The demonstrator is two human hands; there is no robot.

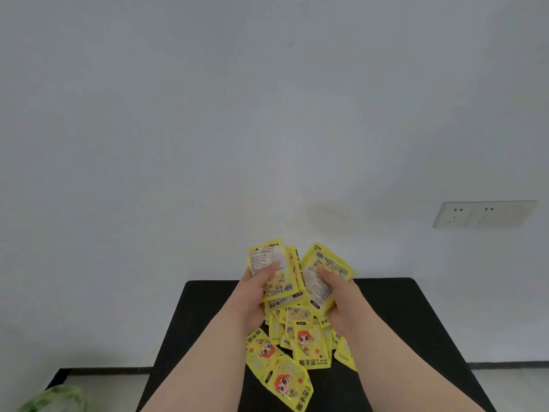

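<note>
- The left hand [252,295] grasps a left bundle [274,269] of yellow warmer packets, its thumb laid across the printed back of the top packet and its fingers curled behind. The clamp likely holds the slippery sachets squared up so that they do not fan out.
- The right hand [341,298] grips a right bundle [325,275] the same way, thumb on the top face, with the packets tilted outward to the right.
- The two bundles are lifted above the far part of the worktop [416,322], just beside each other and nearly touching at their inner edges. This looks like gathering or evening up the packets, perhaps before joining them into one stack.
- Both bundles show their text-covered backs to the camera, which suggests that they are being sorted to face one way.
- Below and nearer the person, loose packets [297,343] lie scattered and overlapping on the worktop, most with the cartoon face up, some partly hidden under the forearms.
- Both forearms reach forward from the bottom edge and converge toward the middle, wrists raised off the surface and palms turned inward toward each other.
- A wall socket [484,214] sits on the pale wall at the right, and a green bag [56,399] shows on the floor at the lower left.
</note>
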